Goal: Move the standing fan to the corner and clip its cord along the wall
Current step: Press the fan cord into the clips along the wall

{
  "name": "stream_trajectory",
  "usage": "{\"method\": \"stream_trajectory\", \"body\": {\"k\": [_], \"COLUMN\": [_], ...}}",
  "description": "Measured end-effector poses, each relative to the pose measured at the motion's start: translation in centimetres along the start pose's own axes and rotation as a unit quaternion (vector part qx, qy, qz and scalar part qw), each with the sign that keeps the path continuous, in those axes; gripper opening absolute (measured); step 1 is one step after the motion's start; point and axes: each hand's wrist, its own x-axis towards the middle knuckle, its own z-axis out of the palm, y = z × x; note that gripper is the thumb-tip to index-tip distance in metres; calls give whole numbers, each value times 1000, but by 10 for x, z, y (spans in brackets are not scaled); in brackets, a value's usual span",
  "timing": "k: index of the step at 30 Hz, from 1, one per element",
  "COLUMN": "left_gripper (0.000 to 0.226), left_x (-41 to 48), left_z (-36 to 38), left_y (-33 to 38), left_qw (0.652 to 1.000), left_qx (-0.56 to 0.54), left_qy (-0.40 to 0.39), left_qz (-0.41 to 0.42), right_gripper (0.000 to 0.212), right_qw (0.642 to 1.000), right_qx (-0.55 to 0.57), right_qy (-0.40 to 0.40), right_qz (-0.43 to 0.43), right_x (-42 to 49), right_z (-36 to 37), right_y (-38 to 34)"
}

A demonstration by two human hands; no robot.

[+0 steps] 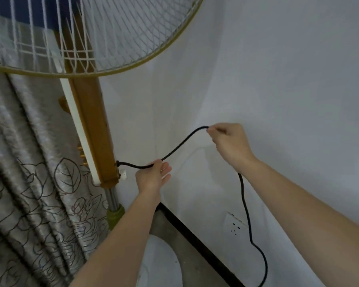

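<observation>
The standing fan stands in the corner, its wire cage at the top left and its brown and white column running down to a metal pole. A black cord leaves the column's lower end. My left hand pinches the cord close to the column, thumb on top, the other fingers fairly straight. My right hand grips the cord higher up against the white wall. Below my right wrist the cord hangs down in a loop toward the floor. A small white clip sits by the column's base.
A patterned grey curtain hangs at the left behind the fan. A white wall socket sits low on the wall above a black skirting board. The fan's white round base lies on the grey floor.
</observation>
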Motion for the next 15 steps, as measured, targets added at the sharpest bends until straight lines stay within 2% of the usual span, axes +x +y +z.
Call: {"method": "stream_trajectory", "body": {"k": [4, 7, 12, 15], "left_gripper": [12, 12, 13, 20], "left_x": [23, 42, 62, 78], "left_z": [-8, -19, -15, -9], "left_y": [-5, -16, -48, -54], "left_qw": [999, 1000, 997, 996], "left_qx": [-31, -5, -31, -75], "left_qy": [-13, -19, -40, -21], "left_qz": [-8, -19, -63, -43], "right_gripper": [49, 37, 47, 41], "right_qw": [998, 995, 985, 969], "right_qx": [-56, -70, -112, -73], "right_qy": [-34, -64, -125, -181], "right_qz": [-9, 31, 44, 152], "right_x": [12, 4, -9, -9], "right_z": [23, 48, 81, 88], "right_y": [19, 49, 83, 94]}}
